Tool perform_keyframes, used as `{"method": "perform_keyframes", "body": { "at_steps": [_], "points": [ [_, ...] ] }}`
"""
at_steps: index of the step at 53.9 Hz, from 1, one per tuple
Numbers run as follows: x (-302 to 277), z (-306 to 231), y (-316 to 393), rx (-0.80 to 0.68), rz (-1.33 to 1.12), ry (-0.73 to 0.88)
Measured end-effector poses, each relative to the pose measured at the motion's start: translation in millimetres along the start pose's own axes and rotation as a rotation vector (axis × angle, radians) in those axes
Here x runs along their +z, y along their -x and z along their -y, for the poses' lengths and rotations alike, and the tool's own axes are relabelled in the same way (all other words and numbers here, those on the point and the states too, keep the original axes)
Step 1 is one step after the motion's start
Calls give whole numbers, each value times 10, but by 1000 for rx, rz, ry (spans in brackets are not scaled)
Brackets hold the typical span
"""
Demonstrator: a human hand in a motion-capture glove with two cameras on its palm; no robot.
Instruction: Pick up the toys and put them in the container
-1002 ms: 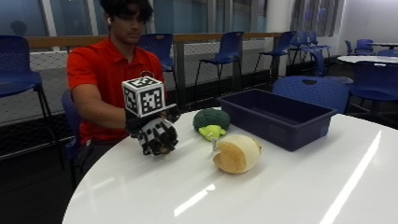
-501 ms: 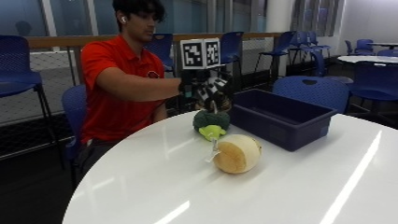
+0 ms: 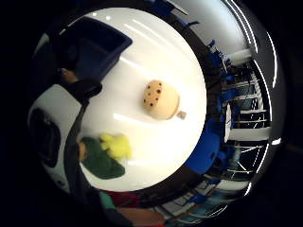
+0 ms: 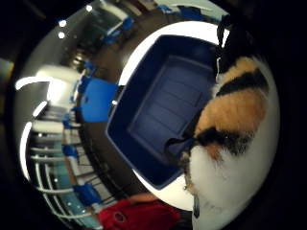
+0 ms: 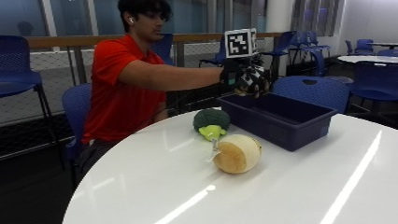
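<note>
Grip (image 5: 249,77) with plush toy (image 4: 235,120) now over bin (image 5: 273,119); broccoli (image 5: 210,122) beside.

Readable text: none in any view.
Tag on the round tan plush toy (image 5: 236,153): small, too small to read.
Blue container (image 5: 278,119): no label visible.

outside: you're viewing across the table (image 5: 187,186) toward the person | palm views: looking down, sharing the bin (image 5: 280,119) (image 4: 158,110) (image 3: 94,47)
</note>
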State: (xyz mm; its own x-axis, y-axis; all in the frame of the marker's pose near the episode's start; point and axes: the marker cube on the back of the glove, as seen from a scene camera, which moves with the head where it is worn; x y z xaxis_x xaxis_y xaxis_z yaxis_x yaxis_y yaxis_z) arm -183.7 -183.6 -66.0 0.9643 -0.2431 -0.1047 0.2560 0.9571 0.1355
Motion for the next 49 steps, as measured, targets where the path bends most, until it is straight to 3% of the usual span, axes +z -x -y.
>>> {"method": "perform_keyframes", "body": {
  "at_steps": [5,10,15,26,38,49],
  "points": [
    [-24,106,218,-113,4,-40],
    [-38,237,513,-105,39,-36],
    [-6,309,640,-202,-21,-35],
    [114,415,832,-126,-9,-20],
    [231,266,870,-147,185,170],
    [189,-3,490,-154,87,200]
  ]
}}
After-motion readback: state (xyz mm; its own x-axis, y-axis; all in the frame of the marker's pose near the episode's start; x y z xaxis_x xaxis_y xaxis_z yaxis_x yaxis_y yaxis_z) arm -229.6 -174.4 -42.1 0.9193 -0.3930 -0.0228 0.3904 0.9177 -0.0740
